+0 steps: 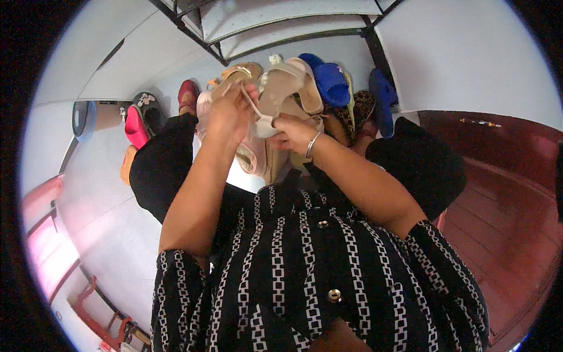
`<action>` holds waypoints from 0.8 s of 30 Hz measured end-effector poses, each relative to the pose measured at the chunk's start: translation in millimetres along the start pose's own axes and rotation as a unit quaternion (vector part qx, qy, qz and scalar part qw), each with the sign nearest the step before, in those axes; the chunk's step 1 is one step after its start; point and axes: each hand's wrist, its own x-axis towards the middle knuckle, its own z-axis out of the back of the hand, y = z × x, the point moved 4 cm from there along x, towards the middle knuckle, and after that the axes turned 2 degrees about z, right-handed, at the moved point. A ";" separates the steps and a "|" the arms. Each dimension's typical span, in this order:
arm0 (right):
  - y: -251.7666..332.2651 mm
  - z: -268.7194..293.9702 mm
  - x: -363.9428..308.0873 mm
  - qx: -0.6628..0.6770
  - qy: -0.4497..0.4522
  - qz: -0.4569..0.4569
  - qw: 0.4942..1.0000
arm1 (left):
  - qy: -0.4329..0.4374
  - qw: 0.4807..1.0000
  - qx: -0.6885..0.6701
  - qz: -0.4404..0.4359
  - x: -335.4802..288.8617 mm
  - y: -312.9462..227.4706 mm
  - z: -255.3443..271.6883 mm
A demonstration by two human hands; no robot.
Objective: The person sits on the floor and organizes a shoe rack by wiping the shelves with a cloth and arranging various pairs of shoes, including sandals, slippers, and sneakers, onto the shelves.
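Between my knees I hold a beige sandal (280, 82) over a cluster of footwear. My left hand (230, 117) has its fingers closed on the sandal's thin ankle strap, pulled up to the left. My right hand (295, 135) grips the heel end, with the thumb on top and the other fingers curled beneath. A silvery bangle (312, 144) circles my right wrist. Just below and left of the hands lies a pale pink shoe (253, 157). Beyond my left hand rests a tan sandal (243, 73). Blue slippers (332, 84) lie right of the held sandal.
A black-framed rack (293, 30) stands at the far side. Leopard-print shoes (363, 105) and another blue slipper (382, 104) lie to the right, near a dark red door (504, 199). At left are a bright pink shoe (135, 125), a grey flowered shoe (151, 111) and a bin (108, 116).
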 end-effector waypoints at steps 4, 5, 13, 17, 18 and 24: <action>-18.4 27.5 11.5 -0.178 -0.021 -0.045 0.983 | 0.048 0.974 0.221 -0.011 10.7 79.5 65.5; -28.0 35.3 14.7 -0.197 -0.007 -0.030 0.980 | 0.053 0.981 0.167 0.087 -9.2 88.9 52.9; -9.9 35.4 -16.1 -0.351 0.061 0.108 0.928 | 0.122 0.973 0.174 0.094 -17.9 102.3 64.4; 30.3 80.6 -37.7 -0.678 -0.118 0.099 0.719 | 0.078 0.980 0.122 0.138 -3.1 98.6 81.6; 21.4 97.1 -36.7 -0.677 -0.151 0.082 0.716 | 0.066 0.980 0.128 0.137 -2.3 97.8 78.6; -50.8 133.3 -12.3 -0.662 -0.176 0.101 0.721 | 0.008 0.971 0.167 0.174 -16.7 96.6 67.2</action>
